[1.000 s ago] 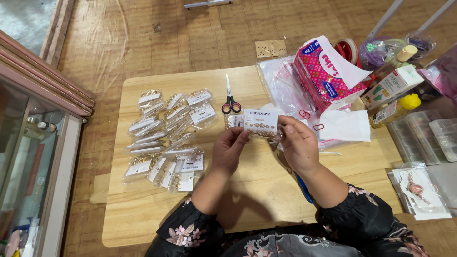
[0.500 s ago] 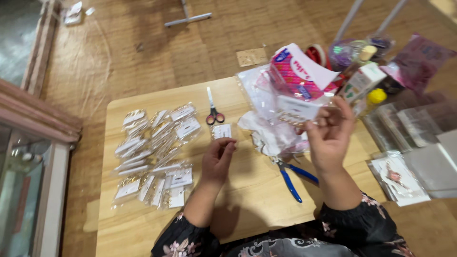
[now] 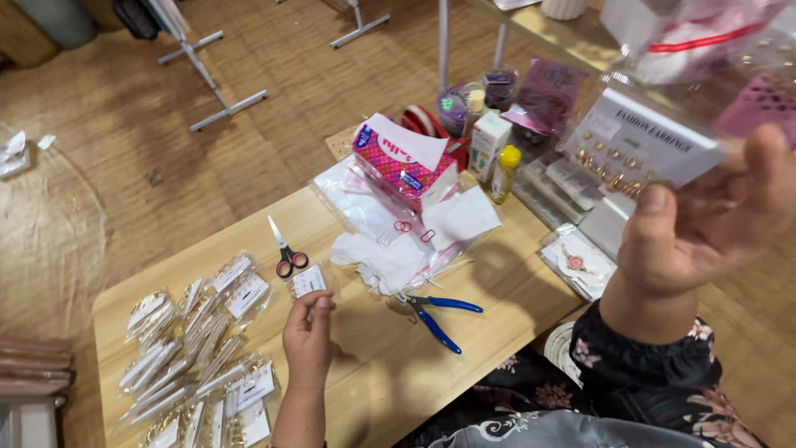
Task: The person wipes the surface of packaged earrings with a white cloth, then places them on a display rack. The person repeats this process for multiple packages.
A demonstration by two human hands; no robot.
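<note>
Holding a white earring card (image 3: pixel 643 145) in a clear bag up close to the camera, the right hand (image 3: pixel 705 224) pinches it between thumb and fingers, well above the table's right edge. The left hand (image 3: pixel 308 332) rests near the middle of the wooden table (image 3: pixel 481 282), fingers closed on a small clear packet with a white card (image 3: pixel 308 280). Finished packets (image 3: pixel 199 348) lie in rows toward the left edge, with red-handled scissors (image 3: pixel 286 249) just behind the small packet and blue-handled pliers (image 3: pixel 439 314) to its right. A pink tissue box (image 3: pixel 398 162) stands at the back edge. Judging from this, the card is best kept flat and gripped by its edge, so the studs stay seated, while the left hand pins its packet against the tabletop.
</note>
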